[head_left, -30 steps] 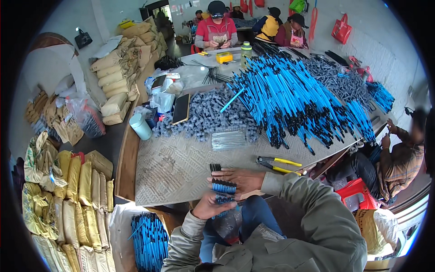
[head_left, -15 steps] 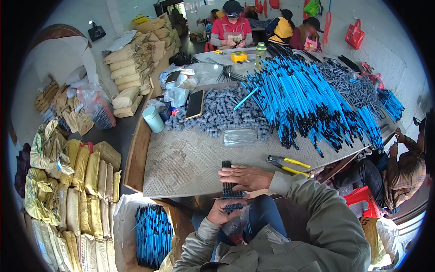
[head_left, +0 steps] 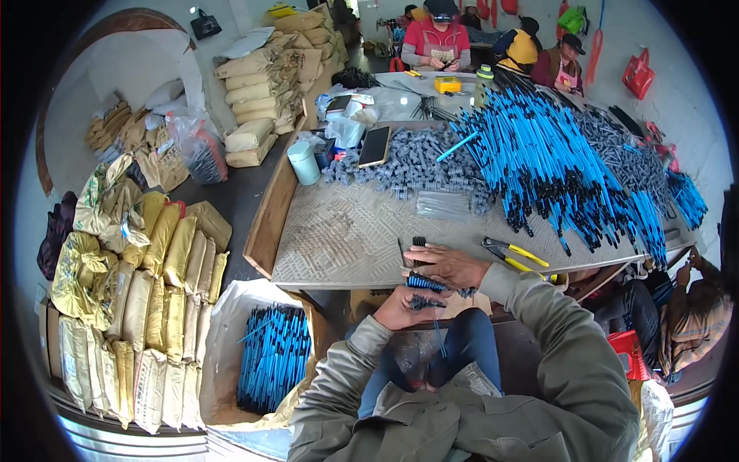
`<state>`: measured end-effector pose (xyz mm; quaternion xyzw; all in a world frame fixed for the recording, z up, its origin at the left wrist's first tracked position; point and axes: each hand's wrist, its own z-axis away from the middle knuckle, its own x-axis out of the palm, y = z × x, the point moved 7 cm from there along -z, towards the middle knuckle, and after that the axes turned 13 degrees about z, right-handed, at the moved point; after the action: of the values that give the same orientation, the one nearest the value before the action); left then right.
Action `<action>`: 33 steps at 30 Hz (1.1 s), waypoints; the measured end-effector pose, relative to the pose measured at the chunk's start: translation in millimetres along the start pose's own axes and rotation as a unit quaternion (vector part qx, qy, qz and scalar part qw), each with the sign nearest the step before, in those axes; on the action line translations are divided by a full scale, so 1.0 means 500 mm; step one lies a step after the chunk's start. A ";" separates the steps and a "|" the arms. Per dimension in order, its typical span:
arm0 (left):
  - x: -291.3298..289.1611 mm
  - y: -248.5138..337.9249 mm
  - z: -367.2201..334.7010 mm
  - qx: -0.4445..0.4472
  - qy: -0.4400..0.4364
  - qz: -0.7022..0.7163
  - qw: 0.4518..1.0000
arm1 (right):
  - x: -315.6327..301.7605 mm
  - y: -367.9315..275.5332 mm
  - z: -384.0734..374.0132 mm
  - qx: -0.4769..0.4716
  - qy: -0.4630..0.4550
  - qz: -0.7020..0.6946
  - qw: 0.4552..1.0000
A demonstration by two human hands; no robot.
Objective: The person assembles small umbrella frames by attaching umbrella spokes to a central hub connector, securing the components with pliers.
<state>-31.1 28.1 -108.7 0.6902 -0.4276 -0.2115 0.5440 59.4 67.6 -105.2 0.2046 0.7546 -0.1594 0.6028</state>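
Over my lap at the table's near edge, my left hand [head_left: 408, 307] is closed around a bundle of thin rods [head_left: 425, 282] with black ends and some blue showing. My right hand [head_left: 446, 266] lies across the upper part of the same bundle, its fingers wrapped over the black ends. Thin strands hang below my left hand. On the table to the right of my right hand are pliers [head_left: 517, 254] with yellow handles. A bunch of clear thin strips [head_left: 443, 205] lies beyond my hands. What my palms cover is hidden.
A big heap of blue rods [head_left: 546, 154] with black ends covers the table's right side. Grey plastic pieces [head_left: 408, 165], a phone [head_left: 374, 147] and a light-blue canister [head_left: 303, 162] lie farther back. A lined box [head_left: 215, 369] of blue rods stands lower left. People sit around the table.
The view has shifted, so the table sits higher and further right. Both hands stay on the bundle; a few rods now stick out separately beside it.
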 end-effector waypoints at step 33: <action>0.010 0.007 0.006 -0.109 -0.076 -0.035 0.990 | -0.003 0.026 0.014 0.082 0.004 -0.107 0.991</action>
<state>-31.9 21.9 -105.7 0.6232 -0.4178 -0.3279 0.5741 72.3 75.1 -105.3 0.1722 0.7590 -0.2836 0.5603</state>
